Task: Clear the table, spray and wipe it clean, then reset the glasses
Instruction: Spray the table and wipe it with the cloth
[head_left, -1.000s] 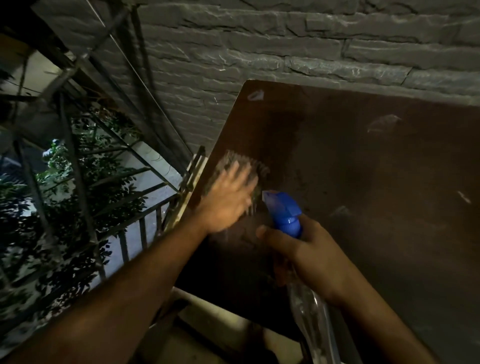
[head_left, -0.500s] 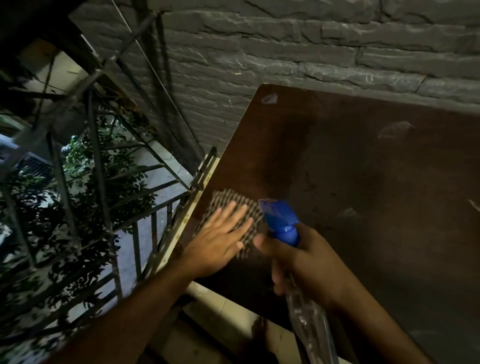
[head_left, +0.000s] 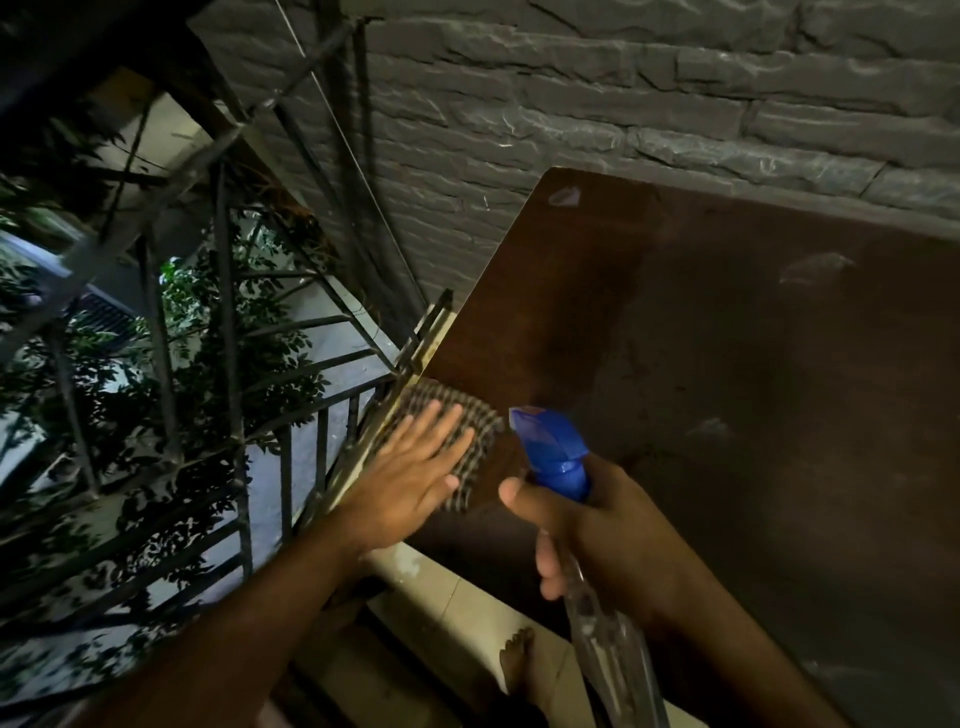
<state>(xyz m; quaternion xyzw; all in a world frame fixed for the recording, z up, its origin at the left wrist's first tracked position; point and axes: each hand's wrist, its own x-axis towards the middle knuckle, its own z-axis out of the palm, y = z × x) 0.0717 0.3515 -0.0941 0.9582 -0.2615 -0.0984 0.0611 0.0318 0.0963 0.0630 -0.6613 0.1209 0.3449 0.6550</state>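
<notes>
- The left hand (head_left: 415, 478) lies flat, fingers spread, pressing the checked woven cloth (head_left: 467, 431) against the left edge of the dark brown wooden table (head_left: 727, 364).
- The right hand (head_left: 613, 530) is wrapped around the clear spray bottle with blue trigger head (head_left: 553, 452).
- The cloth looks soft and limp; an open palm probably controls it best.
- No glasses are visible.
</notes>
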